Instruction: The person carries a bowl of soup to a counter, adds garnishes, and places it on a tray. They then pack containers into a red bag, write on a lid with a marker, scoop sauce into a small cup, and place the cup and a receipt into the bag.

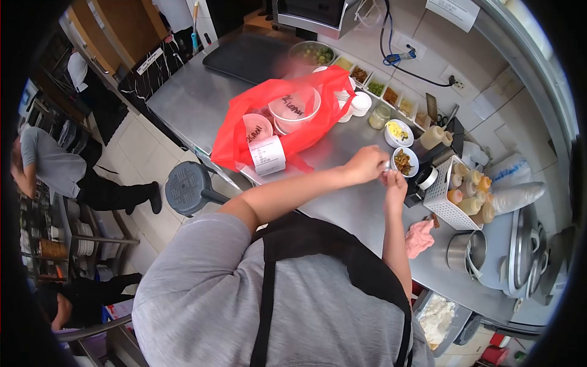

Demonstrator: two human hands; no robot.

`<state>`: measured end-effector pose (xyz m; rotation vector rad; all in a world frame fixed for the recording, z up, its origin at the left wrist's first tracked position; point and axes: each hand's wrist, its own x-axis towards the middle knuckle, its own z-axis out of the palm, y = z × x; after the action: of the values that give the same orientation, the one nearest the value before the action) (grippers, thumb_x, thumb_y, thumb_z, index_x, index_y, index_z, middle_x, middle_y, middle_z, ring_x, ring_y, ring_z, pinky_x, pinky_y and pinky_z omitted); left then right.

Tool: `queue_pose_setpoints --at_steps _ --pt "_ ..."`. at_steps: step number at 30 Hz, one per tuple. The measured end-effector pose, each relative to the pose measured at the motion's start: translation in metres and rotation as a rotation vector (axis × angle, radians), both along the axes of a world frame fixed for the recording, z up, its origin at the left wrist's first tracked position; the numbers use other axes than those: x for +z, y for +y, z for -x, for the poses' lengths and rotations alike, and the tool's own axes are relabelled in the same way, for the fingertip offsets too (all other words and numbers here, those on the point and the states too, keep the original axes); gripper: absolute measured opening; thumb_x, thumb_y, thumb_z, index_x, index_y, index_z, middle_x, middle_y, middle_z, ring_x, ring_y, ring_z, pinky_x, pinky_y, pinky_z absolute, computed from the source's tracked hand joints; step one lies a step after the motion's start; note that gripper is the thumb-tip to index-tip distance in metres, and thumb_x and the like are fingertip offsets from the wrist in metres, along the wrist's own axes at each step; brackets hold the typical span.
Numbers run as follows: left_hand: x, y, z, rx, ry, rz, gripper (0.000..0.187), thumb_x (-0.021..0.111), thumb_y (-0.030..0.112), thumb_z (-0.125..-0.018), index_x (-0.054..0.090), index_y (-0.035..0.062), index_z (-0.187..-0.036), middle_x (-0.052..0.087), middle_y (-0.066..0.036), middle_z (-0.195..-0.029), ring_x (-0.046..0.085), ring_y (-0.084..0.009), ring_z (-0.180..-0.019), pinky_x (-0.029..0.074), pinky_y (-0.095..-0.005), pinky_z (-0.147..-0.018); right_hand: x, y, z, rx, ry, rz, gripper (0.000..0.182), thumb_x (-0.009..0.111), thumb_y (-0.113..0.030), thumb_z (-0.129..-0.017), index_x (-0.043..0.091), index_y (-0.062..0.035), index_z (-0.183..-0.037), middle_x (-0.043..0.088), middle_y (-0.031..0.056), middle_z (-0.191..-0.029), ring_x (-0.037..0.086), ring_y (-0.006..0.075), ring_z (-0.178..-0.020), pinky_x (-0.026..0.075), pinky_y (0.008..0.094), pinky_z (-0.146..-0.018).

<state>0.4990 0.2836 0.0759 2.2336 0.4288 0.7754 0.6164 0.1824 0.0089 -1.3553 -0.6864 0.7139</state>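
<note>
My left hand and my right hand meet over the steel counter. Both have their fingers closed at a small shiny pale item between them; I cannot tell what it is. Right beside the fingertips sits a white bowl of chopped brown-green food. Behind it is a second white bowl with yellow pieces. To the left of my hands stands a red plastic bag, open at the top. Inside it are lidded round tubs with handwriting, and a printed receipt hangs at its front.
Squeeze bottles fill a white basket on the right, near a pink cloth and a metal pot. Topping containers line the wall. A grey stool stands left of the counter; a person is farther left.
</note>
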Motion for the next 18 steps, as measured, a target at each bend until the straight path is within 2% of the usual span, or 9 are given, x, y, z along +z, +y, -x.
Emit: queue_pose_setpoints --at_steps 2,4,5,8,10,11,13,15,18 --pt "0.001 -0.008 0.004 -0.043 -0.156 -0.214 0.01 0.062 0.006 -0.066 0.06 0.0009 -0.075 0.06 -0.014 -0.074 0.056 -0.0271 -0.072 0.046 -0.0356 -0.068 0.024 0.0 0.009 0.03 0.16 -0.067 0.019 0.046 -0.017 -0.09 0.055 -0.0036 -0.08 0.058 0.0016 -0.079 0.054 0.0084 -0.071 0.043 0.0231 -0.07" --pt "0.006 -0.013 0.008 0.015 -0.166 -0.349 0.013 0.061 0.006 -0.065 0.059 0.0016 -0.077 0.057 -0.012 -0.076 0.051 -0.0288 -0.074 0.044 -0.0346 -0.072 0.036 0.0 0.008 0.126 0.115 -0.029 0.019 0.046 -0.017 -0.09 0.056 -0.0044 -0.081 0.058 0.001 -0.077 0.053 0.008 -0.068 0.043 0.023 -0.068" --pt "0.01 -0.013 0.012 0.013 -0.169 -0.355 0.013 0.061 0.006 -0.065 0.059 0.0016 -0.077 0.057 -0.012 -0.076 0.051 -0.0288 -0.074 0.044 -0.0346 -0.072 0.044 -0.002 0.006 0.143 -0.099 0.067 0.019 0.045 -0.016 -0.09 0.057 -0.0034 -0.084 0.057 0.0008 -0.077 0.052 0.008 -0.07 0.043 0.0227 -0.069" --pt "0.027 -0.007 0.026 -0.008 -0.029 -0.267 0.013 0.063 0.004 -0.067 0.061 0.0013 -0.079 0.055 -0.009 -0.08 0.053 -0.0245 -0.078 0.045 -0.0326 -0.075 0.074 -0.012 -0.001 0.083 -0.296 0.002 0.02 0.044 -0.014 -0.09 0.057 0.0005 -0.087 0.058 0.0028 -0.079 0.053 0.0093 -0.069 0.043 0.0221 -0.07" --pt "0.034 -0.006 0.033 -0.228 -0.014 0.386 0.015 0.065 0.002 -0.068 0.063 0.0019 -0.083 0.053 -0.007 -0.085 0.053 -0.018 -0.087 0.044 -0.0314 -0.081 0.1 -0.02 -0.004 0.117 -0.3 -0.069 0.013 0.048 -0.008 -0.086 0.055 -0.0002 -0.094 0.056 0.0034 -0.086 0.052 0.0103 -0.077 0.042 0.0226 -0.073" --pt "0.046 -0.005 0.037 -0.379 -0.032 0.527 0.018 0.067 0.001 -0.068 0.064 0.0026 -0.086 0.051 -0.005 -0.092 0.052 -0.0141 -0.09 0.042 -0.0309 -0.085 0.112 -0.026 -0.001 0.311 -0.268 -0.121 0.015 0.051 -0.006 -0.084 0.053 -0.0008 -0.097 0.053 0.0037 -0.091 0.05 0.0108 -0.083 0.04 0.0231 -0.076" --pt "0.057 -0.003 0.038 -0.472 -0.06 0.515 0.018 0.067 0.002 -0.068 0.064 0.0028 -0.085 0.052 -0.005 -0.092 0.052 -0.0142 -0.088 0.042 -0.0301 -0.084 0.117 -0.028 0.0 0.599 -0.228 -0.205 0.021 0.057 -0.001 -0.077 0.05 -0.0032 -0.096 0.045 0.0025 -0.095 0.044 0.0122 -0.089 0.035 0.0246 -0.082" --pt "0.069 -0.006 0.038 -0.57 -0.094 0.503 0.018 0.067 0.003 -0.067 0.064 0.003 -0.084 0.052 -0.005 -0.092 0.053 -0.0142 -0.086 0.042 -0.0292 -0.082 0.12 -0.029 0.003 0.586 -0.181 -0.262 0.018 0.058 -0.001 -0.076 0.049 -0.0037 -0.092 0.043 0.0019 -0.091 0.043 0.0118 -0.086 0.035 0.0248 -0.081" --pt "0.087 -0.012 0.041 -0.422 -0.159 0.485 0.015 0.068 0.004 -0.064 0.065 0.0042 -0.079 0.058 -0.005 -0.081 0.052 -0.0147 -0.08 0.042 -0.0275 -0.075 0.132 -0.03 0.021 0.51 -0.108 -0.288 0.014 0.058 0.0 -0.077 0.045 -0.0051 -0.082 0.038 -0.0001 -0.083 0.039 0.01 -0.077 0.035 0.0233 -0.074"
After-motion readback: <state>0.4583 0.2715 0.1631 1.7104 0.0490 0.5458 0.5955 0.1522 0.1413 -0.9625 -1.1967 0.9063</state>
